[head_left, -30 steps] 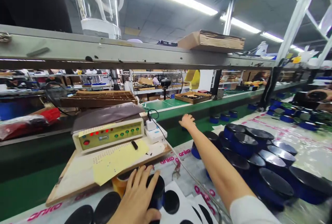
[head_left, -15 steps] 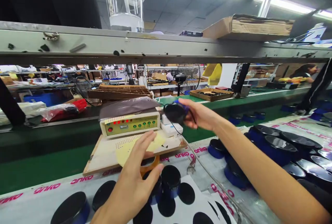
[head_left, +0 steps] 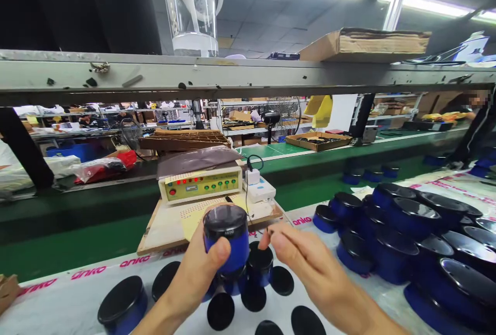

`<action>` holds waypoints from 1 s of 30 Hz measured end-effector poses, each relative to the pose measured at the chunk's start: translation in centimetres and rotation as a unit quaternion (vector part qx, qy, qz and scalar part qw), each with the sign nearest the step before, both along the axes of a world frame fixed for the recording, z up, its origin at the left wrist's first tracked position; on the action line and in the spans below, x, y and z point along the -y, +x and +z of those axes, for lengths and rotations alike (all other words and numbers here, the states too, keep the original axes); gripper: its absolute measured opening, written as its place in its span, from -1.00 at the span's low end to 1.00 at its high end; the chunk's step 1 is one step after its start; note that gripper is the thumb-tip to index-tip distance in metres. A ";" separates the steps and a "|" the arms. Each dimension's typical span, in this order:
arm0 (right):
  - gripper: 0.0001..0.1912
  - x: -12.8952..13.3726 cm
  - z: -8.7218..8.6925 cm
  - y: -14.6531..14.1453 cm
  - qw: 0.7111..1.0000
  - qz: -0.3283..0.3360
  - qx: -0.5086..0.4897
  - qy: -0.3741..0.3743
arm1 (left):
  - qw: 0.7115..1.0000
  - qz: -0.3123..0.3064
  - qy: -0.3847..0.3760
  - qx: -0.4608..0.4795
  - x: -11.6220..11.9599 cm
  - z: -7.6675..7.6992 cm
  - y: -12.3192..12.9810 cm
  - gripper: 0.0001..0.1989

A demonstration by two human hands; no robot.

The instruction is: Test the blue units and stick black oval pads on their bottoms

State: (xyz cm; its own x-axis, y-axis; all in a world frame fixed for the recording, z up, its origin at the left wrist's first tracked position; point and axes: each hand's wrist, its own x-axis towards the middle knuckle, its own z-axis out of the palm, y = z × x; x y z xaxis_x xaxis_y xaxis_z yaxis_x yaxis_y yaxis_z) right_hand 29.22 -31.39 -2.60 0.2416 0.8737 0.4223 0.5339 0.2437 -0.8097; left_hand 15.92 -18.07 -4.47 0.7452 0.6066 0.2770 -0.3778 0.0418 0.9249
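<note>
Far left, green surface [head_left: 31, 252] ran behind plastic sheeting [head_left: 73, 299] printed "anko" in pink. On the sheeting, lower left, sat a squat blue piece [head_left: 122, 304] with a glossy black top; a second dark-topped piece [head_left: 165, 279] was just beside it, partly behind the left forearm. Next, a wooden board [head_left: 155, 237] bore a control box [head_left: 203, 186], red and green lights or buttons on its face, dark cover [head_left: 199, 159] over it. Left hand [head_left: 197, 265] gripped the held blue piece [head_left: 228, 242], thumb across the near side, black top up, small pale lettering on the rim. It was raised in front of the board, above a white sheet [head_left: 284, 306] with black discs [head_left: 220, 311]. White adapter [head_left: 261, 190] stood at the board's right end, black cord plugged in. Below, another blue piece [head_left: 260, 263] stood near the discs. Right hand [head_left: 269, 231] was near the held piece, apart from it, thumb and fingers closed in a pinch; could not tell whether anything was between them. Far right, blue pieces [head_left: 395, 252] lay crowded, some stacked.
</note>
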 end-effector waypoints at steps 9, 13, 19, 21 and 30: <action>-0.66 0.1 -1.9 -0.7 0.949 -0.076 0.262 0.159 | 0.988 -0.116 -0.068 -0.070 0.3 -0.1 -0.1 -0.26; -0.68 0.7 -1.7 -0.6 0.940 -0.093 0.291 0.152 | 0.988 -0.087 0.057 -0.114 0.4 -0.1 -0.2 -0.27; -0.69 1.9 -0.7 -1.1 0.903 -0.153 0.390 0.100 | 0.943 0.001 0.279 -0.183 0.2 -0.5 -0.7 -0.35; -0.69 2.0 -1.0 -0.9 0.902 -0.149 0.393 0.093 | 0.921 0.017 0.345 -0.182 0.2 -0.7 -0.7 -0.39; -0.88 0.0 -6.9 1.2 0.967 -0.072 0.224 0.096 | 0.688 0.195 0.698 -0.014 1.2 -1.4 0.2 -0.44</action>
